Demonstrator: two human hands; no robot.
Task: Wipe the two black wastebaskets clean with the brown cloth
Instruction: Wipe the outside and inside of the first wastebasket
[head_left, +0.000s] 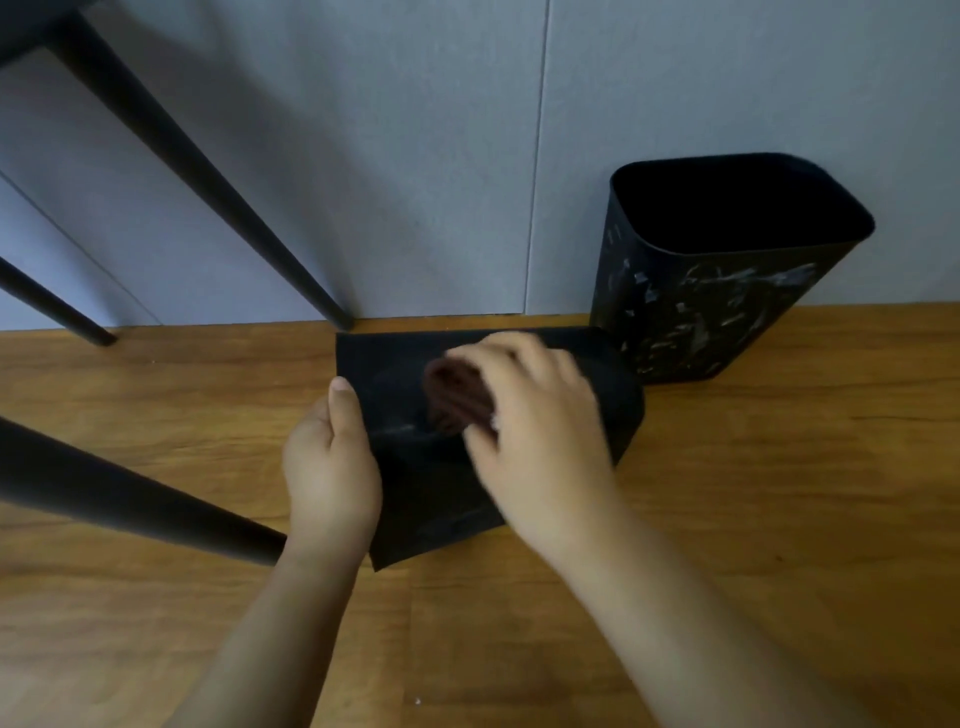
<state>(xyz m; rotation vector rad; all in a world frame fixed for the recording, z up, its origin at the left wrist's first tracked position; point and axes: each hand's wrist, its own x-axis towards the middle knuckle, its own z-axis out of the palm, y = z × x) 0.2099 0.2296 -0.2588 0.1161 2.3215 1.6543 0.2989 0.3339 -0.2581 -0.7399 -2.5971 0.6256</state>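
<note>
Nearest the camera, the left hand (332, 462) gripped the near-left edge of a black wastebasket (405, 499) lying on its side on the wooden floor (727, 519), thumb on top; I judge this was to keep it from sliding or rolling under the rubbing. On the upturned wall, the right hand (540, 431) had its fingers curled over the bunched brown cloth (457, 397), pressing it down. The hand was blurred, which suggests a wiping stroke. Pale smears showed just beside the cloth, so that wall looked only partly clean.

Farther off, touching or nearly touching the first, a second wastebasket (717, 312) stood upright against the grey wall (415, 156), its outside thick with whitish marks, probably awaiting its turn.

Counted: two wastebaskets, one cloth, two hands. Four dark furniture legs (208, 176) crossed the left side.
</note>
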